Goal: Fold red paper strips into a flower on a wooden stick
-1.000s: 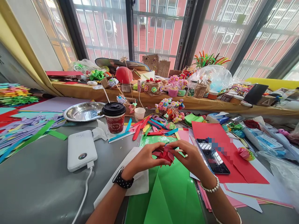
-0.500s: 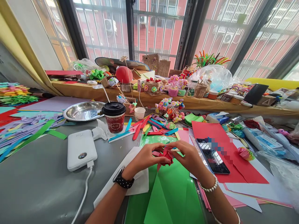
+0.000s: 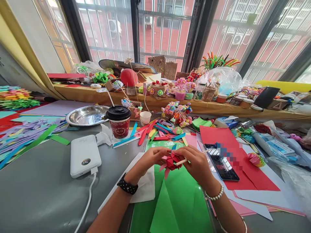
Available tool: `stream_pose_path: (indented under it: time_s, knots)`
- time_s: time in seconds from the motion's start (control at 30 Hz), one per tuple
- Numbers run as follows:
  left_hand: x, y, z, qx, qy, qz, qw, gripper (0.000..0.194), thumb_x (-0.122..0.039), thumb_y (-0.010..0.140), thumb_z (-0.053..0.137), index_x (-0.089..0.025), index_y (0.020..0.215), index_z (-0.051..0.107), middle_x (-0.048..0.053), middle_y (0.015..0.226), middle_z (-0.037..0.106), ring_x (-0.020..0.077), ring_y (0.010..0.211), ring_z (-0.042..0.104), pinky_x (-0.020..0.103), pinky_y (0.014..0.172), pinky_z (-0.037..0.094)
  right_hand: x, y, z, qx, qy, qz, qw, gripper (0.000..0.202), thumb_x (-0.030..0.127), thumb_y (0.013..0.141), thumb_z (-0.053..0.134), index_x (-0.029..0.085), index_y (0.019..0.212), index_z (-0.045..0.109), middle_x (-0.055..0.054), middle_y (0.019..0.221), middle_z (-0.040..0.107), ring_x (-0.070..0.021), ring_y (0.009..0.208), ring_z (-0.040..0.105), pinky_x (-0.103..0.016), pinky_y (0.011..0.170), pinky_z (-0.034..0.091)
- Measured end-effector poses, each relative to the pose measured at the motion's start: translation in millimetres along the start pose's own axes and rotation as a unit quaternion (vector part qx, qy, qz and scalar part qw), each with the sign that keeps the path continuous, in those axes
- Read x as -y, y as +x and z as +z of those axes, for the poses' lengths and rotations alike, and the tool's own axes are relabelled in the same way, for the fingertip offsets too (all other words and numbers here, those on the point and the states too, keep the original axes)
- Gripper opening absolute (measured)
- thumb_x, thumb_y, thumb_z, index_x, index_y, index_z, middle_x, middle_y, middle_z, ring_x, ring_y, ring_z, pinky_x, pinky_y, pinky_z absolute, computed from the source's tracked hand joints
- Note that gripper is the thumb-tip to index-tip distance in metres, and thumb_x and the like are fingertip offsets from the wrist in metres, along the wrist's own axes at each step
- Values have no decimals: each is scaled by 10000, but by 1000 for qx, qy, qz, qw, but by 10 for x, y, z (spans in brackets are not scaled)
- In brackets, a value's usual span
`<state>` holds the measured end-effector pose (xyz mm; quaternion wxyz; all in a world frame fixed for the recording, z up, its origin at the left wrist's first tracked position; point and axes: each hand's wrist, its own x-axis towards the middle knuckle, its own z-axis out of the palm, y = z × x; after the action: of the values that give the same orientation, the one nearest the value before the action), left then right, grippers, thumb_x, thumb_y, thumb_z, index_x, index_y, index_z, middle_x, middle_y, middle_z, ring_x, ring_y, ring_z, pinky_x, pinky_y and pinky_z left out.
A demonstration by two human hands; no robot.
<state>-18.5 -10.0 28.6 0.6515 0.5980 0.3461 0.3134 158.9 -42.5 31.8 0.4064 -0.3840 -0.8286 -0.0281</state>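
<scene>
Between my hands, above the green paper (image 3: 184, 200), is a red paper flower (image 3: 171, 162) with pink strips hanging from it and a blue tip at its top. My left hand (image 3: 152, 160) grips the flower from the left, its fingers curled round the side. My right hand (image 3: 194, 161) is closed on a thin pale stick (image 3: 181, 162), whose blunt end lies against the flower's right side. The fingertips of my right hand also reach the flower's upper edge. Part of the flower is hidden behind my fingers.
Ahead lie coloured paper strips (image 3: 160, 129), with a lidded coffee cup (image 3: 119, 124) and a paper cup (image 3: 145, 118) nearby. A white power bank (image 3: 85, 155) with a cable is on the left. Rightward, a phone (image 3: 222, 161) rests on red paper (image 3: 257, 171).
The stick has swung so its blunt end now shows in front of my right fingers, against the flower. The flower has turned slightly, with its pink strips hanging more to the left.
</scene>
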Motion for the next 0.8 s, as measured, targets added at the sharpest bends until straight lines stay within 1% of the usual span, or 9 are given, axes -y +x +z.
stream_pose_path:
  time_s: [0.1,0.17,0.2,0.27,0.33,0.43,0.57,0.63,0.8]
  knots:
    - [-7,-25,-32,31,-145,-62,987,721,-736,612,302,-146,890,608,85,887,611,158,672,572,239,556,428,28,18,-58,3,74,19,997,177,137,808,458,199,864,615,-41,782,661,-148,715,568,-268,609,454]
    - [-2,-37,-33,24,-176,-84,981,664,-713,625,336,-158,865,610,68,878,601,142,669,556,219,537,416,47,24,-76,0,110,29,994,177,134,797,479,220,859,620,-23,780,667,-139,701,570,-264,601,453]
    - [5,-40,-26,18,-171,-86,981,568,-655,639,422,-164,858,606,54,871,594,135,682,547,211,548,412,54,25,-76,-2,119,29,993,178,129,790,491,228,858,624,-17,778,669,-136,693,571,-264,598,451]
    - [23,-39,-5,7,-146,-79,986,365,-467,638,598,-184,869,586,18,850,577,113,697,529,192,576,397,62,24,-61,-8,124,20,992,179,121,773,520,234,854,632,-11,771,670,-134,676,570,-266,594,445]
    - [41,-35,21,4,-136,-80,987,321,-356,641,642,-209,914,561,-4,857,560,101,722,519,185,605,387,61,20,-36,-13,126,12,992,180,117,760,540,233,855,639,-16,777,666,-135,684,568,-269,602,443]
    - [53,-31,54,4,-156,-83,984,301,-345,679,612,-220,944,542,-8,884,545,96,738,522,198,639,391,50,12,-9,-30,134,14,990,191,116,758,545,232,871,645,-31,800,640,-141,735,564,-274,635,451]
    - [56,-26,84,46,-189,-70,978,212,-355,715,572,-158,792,552,-7,740,514,87,631,514,209,585,399,35,7,-7,-40,145,26,988,198,129,765,538,242,890,642,-36,799,592,-137,748,557,-270,643,463]
    - [61,-16,93,55,-195,-58,978,205,-351,722,564,-147,738,543,-15,686,491,80,593,500,203,556,392,32,10,-16,-33,139,28,989,193,138,768,534,243,892,638,-33,780,589,-137,734,554,-268,632,462]
    - [83,23,105,27,-154,-49,986,211,-343,686,602,-137,706,560,-13,670,505,80,589,482,196,552,381,32,32,-46,15,118,61,991,136,164,760,544,218,853,626,-39,782,603,-149,728,557,-269,626,459]
